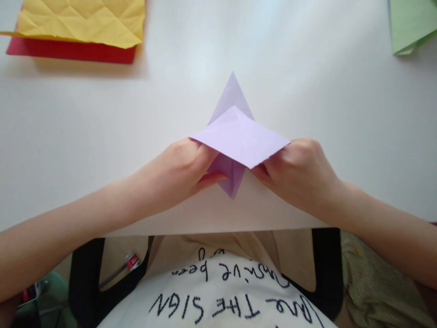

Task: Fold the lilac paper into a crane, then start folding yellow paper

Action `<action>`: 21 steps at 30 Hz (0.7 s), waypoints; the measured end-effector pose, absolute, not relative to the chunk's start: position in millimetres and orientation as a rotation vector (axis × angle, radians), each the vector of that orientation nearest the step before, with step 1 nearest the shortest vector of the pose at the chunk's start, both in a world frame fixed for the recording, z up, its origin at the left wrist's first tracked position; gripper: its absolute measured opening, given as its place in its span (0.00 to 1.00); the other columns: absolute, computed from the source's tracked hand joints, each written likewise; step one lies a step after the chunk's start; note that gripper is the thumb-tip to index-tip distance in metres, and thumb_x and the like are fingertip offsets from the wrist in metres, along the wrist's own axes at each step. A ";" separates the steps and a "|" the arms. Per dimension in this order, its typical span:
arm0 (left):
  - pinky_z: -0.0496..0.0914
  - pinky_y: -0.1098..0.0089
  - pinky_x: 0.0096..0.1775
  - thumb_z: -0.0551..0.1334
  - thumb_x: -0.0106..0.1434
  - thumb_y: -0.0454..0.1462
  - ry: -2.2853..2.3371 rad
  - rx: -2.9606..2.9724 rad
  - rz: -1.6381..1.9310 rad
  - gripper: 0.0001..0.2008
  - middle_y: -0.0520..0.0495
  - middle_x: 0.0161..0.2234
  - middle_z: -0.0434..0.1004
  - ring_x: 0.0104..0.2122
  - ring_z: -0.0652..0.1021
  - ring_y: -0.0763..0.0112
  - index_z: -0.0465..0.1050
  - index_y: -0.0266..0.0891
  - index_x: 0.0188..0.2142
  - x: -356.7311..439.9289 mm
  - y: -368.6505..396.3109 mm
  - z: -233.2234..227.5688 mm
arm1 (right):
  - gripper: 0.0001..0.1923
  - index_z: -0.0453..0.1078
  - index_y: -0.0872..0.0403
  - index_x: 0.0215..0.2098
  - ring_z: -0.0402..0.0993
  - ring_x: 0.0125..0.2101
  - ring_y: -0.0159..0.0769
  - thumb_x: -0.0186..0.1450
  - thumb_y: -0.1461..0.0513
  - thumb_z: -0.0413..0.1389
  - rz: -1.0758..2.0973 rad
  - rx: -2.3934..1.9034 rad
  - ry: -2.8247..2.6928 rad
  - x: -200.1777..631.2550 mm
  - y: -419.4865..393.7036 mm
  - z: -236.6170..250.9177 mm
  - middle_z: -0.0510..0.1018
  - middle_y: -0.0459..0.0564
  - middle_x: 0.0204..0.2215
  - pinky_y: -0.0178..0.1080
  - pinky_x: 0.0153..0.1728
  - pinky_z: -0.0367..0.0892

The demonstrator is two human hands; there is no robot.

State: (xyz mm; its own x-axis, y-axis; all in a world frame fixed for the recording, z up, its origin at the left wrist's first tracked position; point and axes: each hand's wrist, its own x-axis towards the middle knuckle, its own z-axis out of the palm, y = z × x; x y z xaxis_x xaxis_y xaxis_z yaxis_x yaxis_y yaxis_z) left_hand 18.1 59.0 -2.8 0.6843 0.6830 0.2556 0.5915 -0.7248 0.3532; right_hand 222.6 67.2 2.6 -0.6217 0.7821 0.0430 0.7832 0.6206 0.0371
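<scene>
Lilac paper (239,136), already creased into layered pointed flaps but not a finished figure, is being held just above the white surface (307,91), the left hand (177,173) and right hand (300,175) each pinching a side corner with closed fingers.

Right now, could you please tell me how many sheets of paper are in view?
4: a lilac sheet held in both hands, a yellow sheet overlapping a red sheet far left, and a green sheet far right.
</scene>
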 end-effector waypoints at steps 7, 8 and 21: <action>0.71 0.67 0.46 0.54 0.65 0.34 0.901 2.711 0.496 0.13 0.46 0.45 0.75 0.46 0.75 0.66 0.69 0.43 0.49 18.8 58.2 -2.3 | 0.14 0.69 0.58 0.31 0.57 0.16 0.29 0.62 0.63 0.42 -0.046 -1.343 -2.843 222.4 67.5 1.9 0.70 0.48 0.17 0.35 0.20 0.42; 0.71 0.66 0.47 0.54 0.65 0.34 0.872 2.721 0.533 0.13 0.45 0.46 0.74 0.47 0.74 0.64 0.69 0.41 0.48 18.9 57.8 -2.8 | 0.14 0.69 0.58 0.31 0.58 0.16 0.29 0.62 0.63 0.42 -0.029 -1.352 -2.845 221.9 67.4 2.2 0.70 0.48 0.17 0.35 0.20 0.42; 0.73 0.67 0.40 0.52 0.66 0.33 0.806 2.866 0.401 0.12 0.42 0.45 0.73 0.44 0.74 0.63 0.71 0.38 0.46 19.3 51.4 3.8 | 0.14 0.67 0.57 0.27 0.59 0.17 0.30 0.63 0.63 0.41 0.006 -1.411 -2.819 216.9 65.6 10.7 0.68 0.48 0.15 0.35 0.20 0.43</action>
State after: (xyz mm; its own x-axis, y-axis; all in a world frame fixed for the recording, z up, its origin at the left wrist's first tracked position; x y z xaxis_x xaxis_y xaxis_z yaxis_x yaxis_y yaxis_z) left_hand 19.3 51.4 3.8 0.8212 0.5279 0.2167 0.4913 -0.8472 0.2022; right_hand 216.9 65.6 10.7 -0.5991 0.8006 -0.0113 0.8007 0.5991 0.0016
